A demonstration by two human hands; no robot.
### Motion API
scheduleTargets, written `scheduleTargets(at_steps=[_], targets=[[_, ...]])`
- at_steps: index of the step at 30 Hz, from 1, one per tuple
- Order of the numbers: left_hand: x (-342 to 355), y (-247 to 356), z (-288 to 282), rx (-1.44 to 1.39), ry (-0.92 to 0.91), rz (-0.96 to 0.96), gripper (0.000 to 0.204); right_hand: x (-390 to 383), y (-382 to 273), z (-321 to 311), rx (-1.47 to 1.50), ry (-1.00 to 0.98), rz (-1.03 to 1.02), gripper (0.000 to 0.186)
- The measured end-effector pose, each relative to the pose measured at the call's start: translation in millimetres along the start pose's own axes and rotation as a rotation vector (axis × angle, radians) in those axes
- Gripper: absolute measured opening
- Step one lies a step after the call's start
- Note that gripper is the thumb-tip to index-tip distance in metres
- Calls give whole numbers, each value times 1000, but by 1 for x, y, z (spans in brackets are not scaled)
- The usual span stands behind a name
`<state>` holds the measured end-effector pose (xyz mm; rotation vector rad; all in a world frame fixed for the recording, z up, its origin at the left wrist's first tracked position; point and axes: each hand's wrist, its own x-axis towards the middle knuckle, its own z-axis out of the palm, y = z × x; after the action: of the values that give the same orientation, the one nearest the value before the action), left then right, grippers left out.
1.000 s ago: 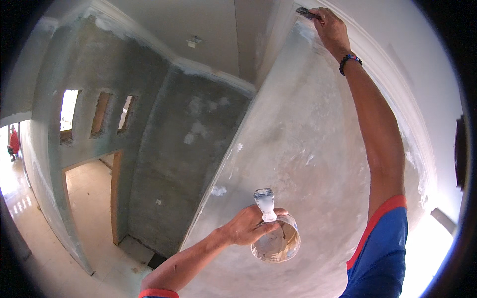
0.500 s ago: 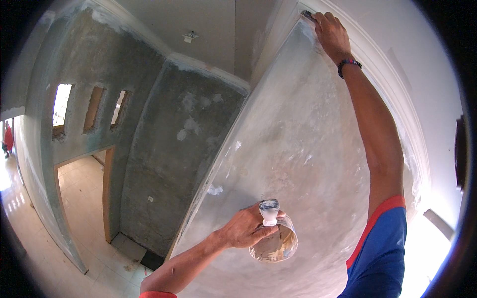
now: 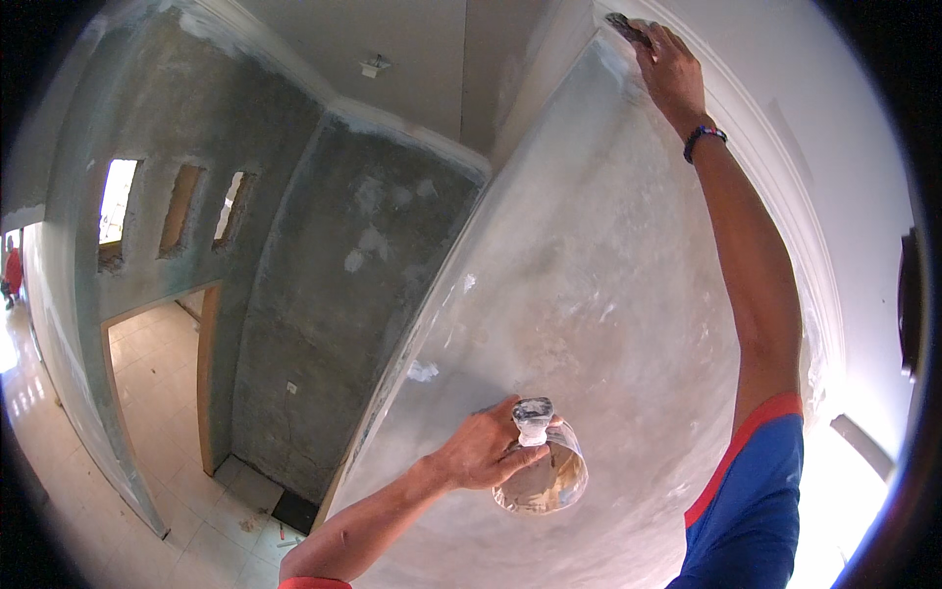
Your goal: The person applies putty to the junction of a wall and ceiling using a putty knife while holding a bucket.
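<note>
At lower centre my left hand (image 3: 473,450) is closed round the side of a round, putty-smeared container (image 3: 554,481) with a beige inside. A short white handle with a grey-smeared end (image 3: 533,420) stands up by its rim, between my thumb and fingers; its lower part is hidden. High up, my right hand (image 3: 673,77) grips a dark, flat-looking tool (image 3: 626,29), perhaps a putty knife, against the top corner of the plastered wall (image 3: 549,265), just under the moulding. Its working edge is too small to make out.
White cornice moulding (image 3: 785,167) curves along the wall's top at right. To the left stand a grey cement wall (image 3: 343,294), a wooden-framed doorway (image 3: 209,383) and several narrow openings. A person in red (image 3: 13,270) is at the far left edge.
My right hand and its dark tool have shifted a little to the right along the wall's top. My left hand keeps the container in nearly the same place.
</note>
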<state>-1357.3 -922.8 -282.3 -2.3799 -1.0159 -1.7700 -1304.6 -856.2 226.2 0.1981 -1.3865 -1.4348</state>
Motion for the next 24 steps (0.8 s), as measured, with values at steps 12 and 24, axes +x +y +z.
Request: scheduleTargets(at_steps=[12, 24], targets=[[-1, -2, 4, 22, 36, 18, 48, 4, 23, 6, -102, -138, -10, 32], [0, -13, 11, 99, 46, 20, 56, 2, 29, -6, -56, -74, -17, 32]])
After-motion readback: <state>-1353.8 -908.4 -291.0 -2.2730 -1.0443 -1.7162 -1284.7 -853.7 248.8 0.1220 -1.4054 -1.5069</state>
